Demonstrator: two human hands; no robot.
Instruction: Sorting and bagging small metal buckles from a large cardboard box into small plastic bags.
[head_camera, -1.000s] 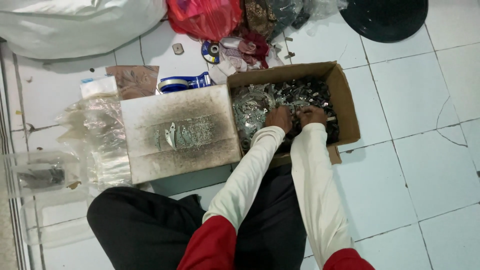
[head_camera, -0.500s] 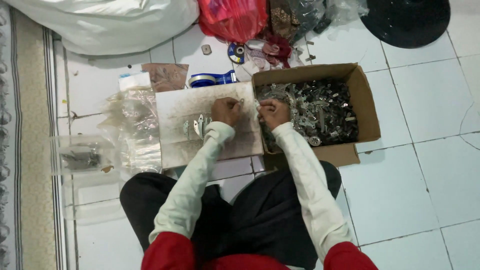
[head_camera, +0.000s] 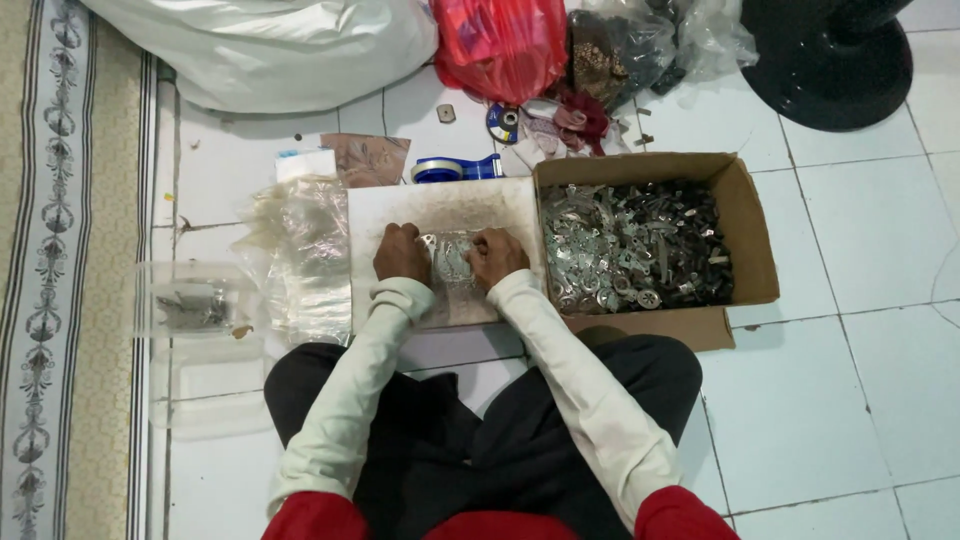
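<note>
A small heap of silvery metal parts (head_camera: 452, 258) lay on a flat, grimy white board (head_camera: 440, 205) on the white tiled floor (head_camera: 850, 400), in front of the seated person's knees. Left hand (head_camera: 401, 252) rested on the board at the left edge of the heap, fingers curled down onto the parts; whether it gripped any could not be told. Right hand (head_camera: 495, 256) sat at the heap's right edge, fingers likewise bent over the parts, grip unclear. Both arms in cream long sleeves.

Touching the board on the right: an open brown cardboard box (head_camera: 750, 230) filled with mixed silver and dark metal pieces. Left of the board: a stack of clear plastic bags (head_camera: 300, 255), and further left a clear plastic tub (head_camera: 190, 300) with a few dark bits inside. Just beyond the board's far edge: a blue tape dispenser (head_camera: 455, 168). Farther off: a large white sack (head_camera: 270, 45), a red plastic bag (head_camera: 500, 40), a black round fan base (head_camera: 830, 55). A patterned rug (head_camera: 60, 250) ran along the left side.
</note>
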